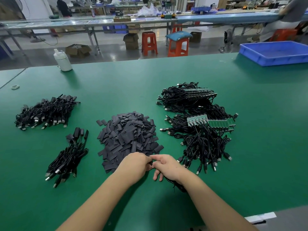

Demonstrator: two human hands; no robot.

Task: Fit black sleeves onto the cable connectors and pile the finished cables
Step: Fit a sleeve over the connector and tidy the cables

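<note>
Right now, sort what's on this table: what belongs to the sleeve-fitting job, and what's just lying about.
Job:
- heap of black sleeves
- unsleeved cables with green boards
- sleeved cable piles
- both hands, working a cable between them

Lying about:
- white bottle
- blue tray
- tape roll

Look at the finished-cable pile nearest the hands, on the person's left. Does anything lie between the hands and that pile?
Nothing visible does. The left hand and right hand meet over the near edge of the sleeve heap. Between them and the small cable pile there is only bare green table.
</note>
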